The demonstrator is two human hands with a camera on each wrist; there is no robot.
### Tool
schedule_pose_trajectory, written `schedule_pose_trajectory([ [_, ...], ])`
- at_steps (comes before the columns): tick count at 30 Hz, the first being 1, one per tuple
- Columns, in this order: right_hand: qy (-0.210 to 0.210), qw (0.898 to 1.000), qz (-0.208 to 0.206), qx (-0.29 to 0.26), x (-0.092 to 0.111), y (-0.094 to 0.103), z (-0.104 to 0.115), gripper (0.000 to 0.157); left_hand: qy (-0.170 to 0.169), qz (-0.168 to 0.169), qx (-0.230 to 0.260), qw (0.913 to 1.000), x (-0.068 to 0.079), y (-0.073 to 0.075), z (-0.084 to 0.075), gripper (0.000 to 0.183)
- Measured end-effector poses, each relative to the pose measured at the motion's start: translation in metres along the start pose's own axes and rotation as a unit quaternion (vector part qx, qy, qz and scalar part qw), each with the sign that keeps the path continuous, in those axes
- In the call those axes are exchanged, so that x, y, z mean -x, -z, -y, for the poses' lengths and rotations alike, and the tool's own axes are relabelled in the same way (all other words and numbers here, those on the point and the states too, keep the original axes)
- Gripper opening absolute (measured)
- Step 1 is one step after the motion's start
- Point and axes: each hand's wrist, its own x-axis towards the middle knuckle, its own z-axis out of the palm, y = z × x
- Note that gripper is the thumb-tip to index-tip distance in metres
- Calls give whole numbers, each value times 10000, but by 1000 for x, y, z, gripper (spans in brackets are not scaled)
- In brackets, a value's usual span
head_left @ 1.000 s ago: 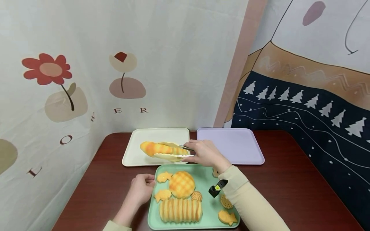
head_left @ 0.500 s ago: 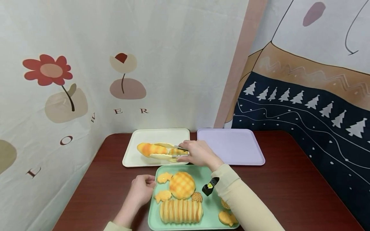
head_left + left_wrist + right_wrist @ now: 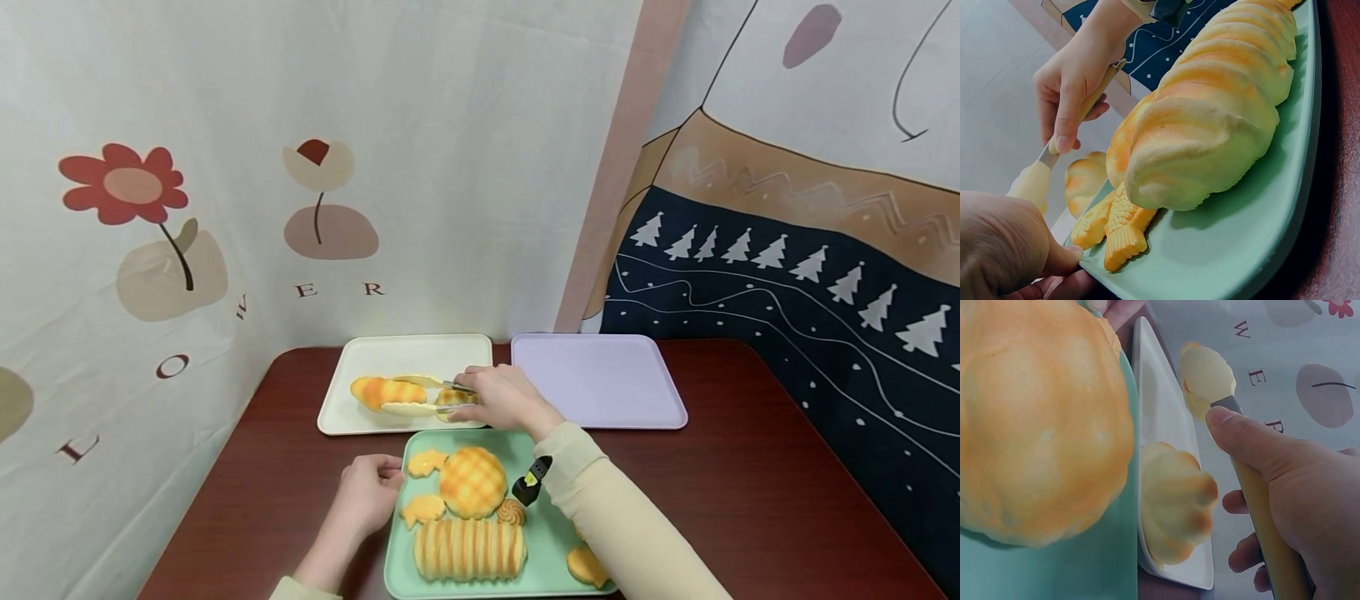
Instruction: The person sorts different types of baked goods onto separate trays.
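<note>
My right hand [image 3: 498, 396] grips a pair of tongs [image 3: 1260, 512] with pale yellow tips, over the white tray [image 3: 420, 350]. Between the tong tips lies one end of a long orange-yellow bread roll [image 3: 375, 392], close over the tray's left part. A shell-shaped bread [image 3: 1179, 509] sits on the same tray, partly behind the tongs in the head view. At the near green tray [image 3: 540, 575], my left hand [image 3: 369, 492] pinches the left rim, thumb on top in the left wrist view.
The green tray bears a round checkered bread [image 3: 472, 482], a ridged loaf [image 3: 469, 548], a swirl cookie [image 3: 512, 512] and several fish-shaped biscuits [image 3: 423, 508]. A lilac tray [image 3: 600, 379] stands at the back right. Printed cloth [image 3: 450, 167] hangs behind the table.
My right hand and the tongs have moved left across the white tray with the long bread roll. The shell-shaped bread shows more beneath the tongs. My left hand stays at the green rim.
</note>
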Motion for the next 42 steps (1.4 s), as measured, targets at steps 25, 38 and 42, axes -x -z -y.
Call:
schedule_pose_trajectory([
  [25,-215,9977,419,482,-15,-3,16,43,-16,-61,32,10000,0,0,-1,15],
  [38,-518,9963,390,561,-14,2,21,54,-6,-49,34,10000,2,0,-3,15],
  [42,-492,9970,395,441,-11,6,21,57,46,-27,36,10000,1,0,-3,15],
])
